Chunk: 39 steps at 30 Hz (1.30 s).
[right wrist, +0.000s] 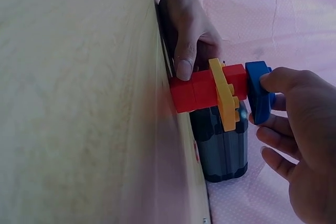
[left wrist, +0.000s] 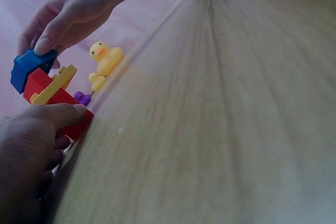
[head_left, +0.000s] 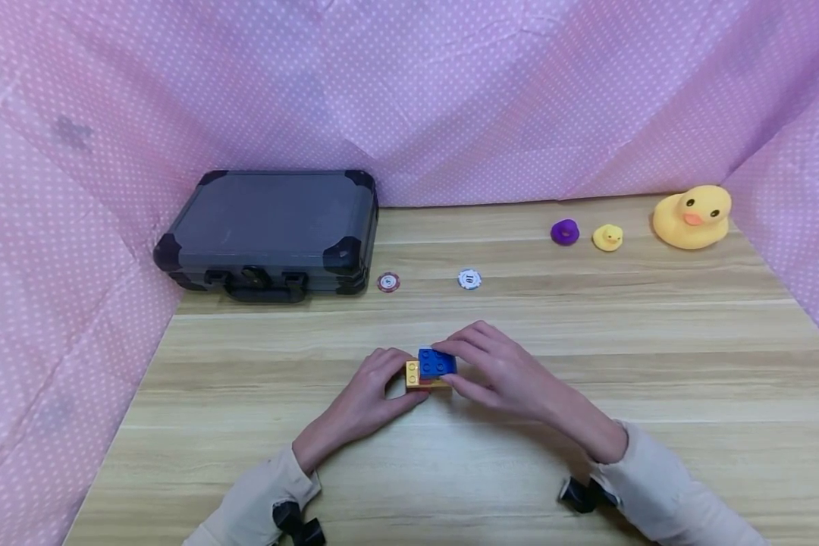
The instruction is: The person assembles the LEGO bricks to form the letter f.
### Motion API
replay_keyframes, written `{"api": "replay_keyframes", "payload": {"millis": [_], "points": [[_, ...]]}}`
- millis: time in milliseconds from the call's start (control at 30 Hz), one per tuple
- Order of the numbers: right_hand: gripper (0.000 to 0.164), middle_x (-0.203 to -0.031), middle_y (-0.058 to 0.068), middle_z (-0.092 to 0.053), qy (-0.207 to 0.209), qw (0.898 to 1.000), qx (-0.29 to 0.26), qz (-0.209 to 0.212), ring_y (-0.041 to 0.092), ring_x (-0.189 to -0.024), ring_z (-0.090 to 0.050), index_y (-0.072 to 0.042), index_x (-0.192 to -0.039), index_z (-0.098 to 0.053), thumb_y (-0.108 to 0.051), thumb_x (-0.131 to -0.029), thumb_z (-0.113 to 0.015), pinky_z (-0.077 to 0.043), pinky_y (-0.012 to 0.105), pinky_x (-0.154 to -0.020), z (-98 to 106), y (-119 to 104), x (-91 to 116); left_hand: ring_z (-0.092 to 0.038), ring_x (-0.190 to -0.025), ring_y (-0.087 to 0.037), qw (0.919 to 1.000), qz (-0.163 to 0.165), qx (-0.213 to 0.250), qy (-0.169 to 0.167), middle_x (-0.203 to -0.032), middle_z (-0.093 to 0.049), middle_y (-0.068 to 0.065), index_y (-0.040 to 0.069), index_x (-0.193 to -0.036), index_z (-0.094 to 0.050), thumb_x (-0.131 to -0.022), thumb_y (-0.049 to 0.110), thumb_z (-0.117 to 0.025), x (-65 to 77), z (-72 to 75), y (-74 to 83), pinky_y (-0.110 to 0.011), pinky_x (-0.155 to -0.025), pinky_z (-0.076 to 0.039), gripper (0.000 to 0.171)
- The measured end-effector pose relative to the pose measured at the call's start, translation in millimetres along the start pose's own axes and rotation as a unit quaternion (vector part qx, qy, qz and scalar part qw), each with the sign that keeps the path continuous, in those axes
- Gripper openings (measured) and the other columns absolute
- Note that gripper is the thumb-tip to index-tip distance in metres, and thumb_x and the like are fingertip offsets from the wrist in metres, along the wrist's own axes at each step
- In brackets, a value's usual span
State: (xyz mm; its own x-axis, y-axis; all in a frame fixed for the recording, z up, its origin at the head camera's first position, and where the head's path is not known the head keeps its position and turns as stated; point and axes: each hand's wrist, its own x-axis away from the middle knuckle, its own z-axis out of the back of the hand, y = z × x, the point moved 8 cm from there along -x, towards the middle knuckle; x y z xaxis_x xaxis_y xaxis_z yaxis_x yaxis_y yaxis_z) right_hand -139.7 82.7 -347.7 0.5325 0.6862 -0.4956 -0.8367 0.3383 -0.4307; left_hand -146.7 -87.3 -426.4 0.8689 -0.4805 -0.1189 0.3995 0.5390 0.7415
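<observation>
A small stack of toy building bricks stands upright on the table between the hands. Red bricks [right wrist: 193, 94] form its base, with a yellow brick [right wrist: 224, 98] crossing above them and sticking out on both sides. Another red brick [right wrist: 236, 78] sits over the yellow one. At the top is a blue brick [head_left: 436, 363], slightly tilted in the right wrist view. My left hand [head_left: 368, 394] grips the red base low down, thumb on the near side. My right hand [head_left: 505, 371] pinches the blue brick between thumb and fingers, right at the upper red brick.
A dark hard case [head_left: 273, 220] lies at the back left. Beside it are a red-rimmed chip [head_left: 388, 282] and a white chip [head_left: 469, 279]. Toward the back right sit a purple duck [head_left: 565, 232], a small yellow duck [head_left: 608, 238] and a large yellow duck [head_left: 692, 220]. Pink dotted cloth [head_left: 450, 98] encloses the table.
</observation>
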Motion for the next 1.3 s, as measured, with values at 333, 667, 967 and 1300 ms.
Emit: {"api": "replay_keyframes", "payload": {"millis": [333, 667, 967, 1300], "points": [[0.039, -0.116, 0.006, -0.069, -0.021, 0.992, 0.106, 0.06, 0.021, -0.105, -0.061, -0.002, -0.127, -0.069, -0.022, -0.094, -0.075, -0.054, 0.035, -0.09, 1, -14, -7, -0.052, -0.112, -0.011, 1.0, 0.003, -0.009, 0.001, -0.121, -0.064, 0.007, 0.017, -0.126, -0.068, -0.091, 0.028, -0.082, -0.2, -0.9, -0.5, -0.041, -0.096, -0.048, 0.039], [0.045, -0.115, 0.007, -0.069, -0.048, 0.987, 0.134, 0.069, 0.023, -0.106, -0.06, -0.003, -0.127, -0.069, -0.022, -0.088, -0.081, -0.053, 0.036, -0.092, 1, -17, -10, -0.053, -0.113, -0.012, 0.9999, -0.009, -0.012, 0.004, -0.12, -0.064, 0.008, 0.018, -0.125, -0.068, -0.092, 0.03, -0.081, -0.7, -0.9, 0.7, -0.041, -0.096, -0.047, 0.038], [0.042, -0.116, 0.005, -0.07, -0.021, 0.993, 0.102, 0.057, 0.02, -0.104, -0.06, -0.003, -0.126, -0.069, -0.026, -0.091, -0.077, -0.052, 0.035, -0.09, -1, -12, -8, -0.053, -0.11, -0.013, 0.9998, -0.014, -0.01, 0.006, -0.12, -0.065, 0.007, 0.017, -0.124, -0.068, -0.092, 0.03, -0.081, 0.4, 0.7, 2.4, -0.041, -0.095, -0.047, 0.036], [0.054, -0.13, 0.004, -0.062, -0.014, 1.0, 0.011, -0.018, 0.019, -0.117, -0.056, -0.008, -0.141, -0.061, -0.035, -0.096, -0.075, -0.052, 0.038, -0.096, 2, 3, 5, -0.054, -0.112, -0.013, 0.9997, -0.017, -0.013, 0.008, -0.12, -0.065, 0.006, 0.017, -0.124, -0.069, -0.092, 0.03, -0.082, 0.0, 0.9, 3.0, -0.042, -0.097, -0.048, 0.037]]}}
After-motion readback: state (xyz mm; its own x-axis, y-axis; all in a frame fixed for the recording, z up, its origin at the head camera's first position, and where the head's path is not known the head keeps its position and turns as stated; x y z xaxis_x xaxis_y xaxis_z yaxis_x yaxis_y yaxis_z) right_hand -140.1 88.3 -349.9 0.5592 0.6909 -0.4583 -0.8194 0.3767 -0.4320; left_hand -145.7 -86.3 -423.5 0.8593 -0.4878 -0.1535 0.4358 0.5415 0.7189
